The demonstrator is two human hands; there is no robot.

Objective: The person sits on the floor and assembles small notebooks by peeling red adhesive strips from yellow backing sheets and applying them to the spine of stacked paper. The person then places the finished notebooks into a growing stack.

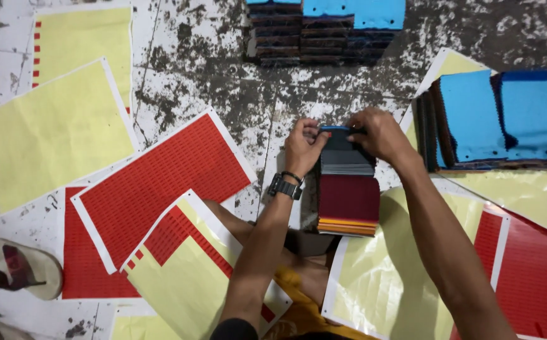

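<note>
both my arms reach forward from the bottom edge, bare, forearms running up and slightly toward each other. left hand (303,146) has a dark watch on the wrist, fingers curled, thumb and fingertips pinched together at the top. right hand (380,133) sits just beside it, knuckles up, fingers bent down in a closed grip. hands near, not touching. bent knee visible between forearms.

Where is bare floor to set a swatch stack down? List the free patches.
Bare floor lies between the yellow sheets and the far swatch stacks, above the red sticker sheet. Crowded: around both hands, left and right, and right by the blue stacks.
</note>
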